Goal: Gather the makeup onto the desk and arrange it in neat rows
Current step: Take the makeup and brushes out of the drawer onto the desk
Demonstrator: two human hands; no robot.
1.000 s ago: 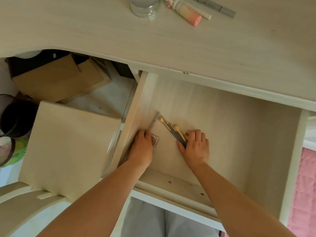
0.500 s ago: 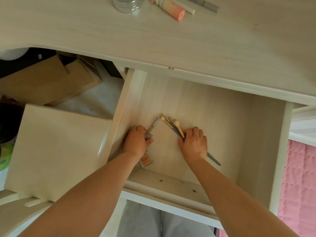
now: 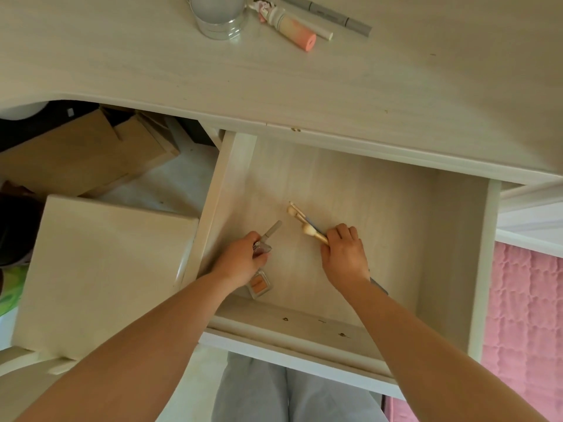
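Our right hand holds a bunch of brushes tight. Our left hand grips a little tube, with a small orange case just under it. Everything sits down in the open drawer. Next we should lift it all up onto the desk.

The desk and open drawer are pale, whitewashed wood grain. On the desk lie a peach-to-pink tube and a grey marker. In the drawer – cream-tipped brushes with tan handles, and a clear compact with an orange pan. At right, a pink quilted cover; below, grey trousers.
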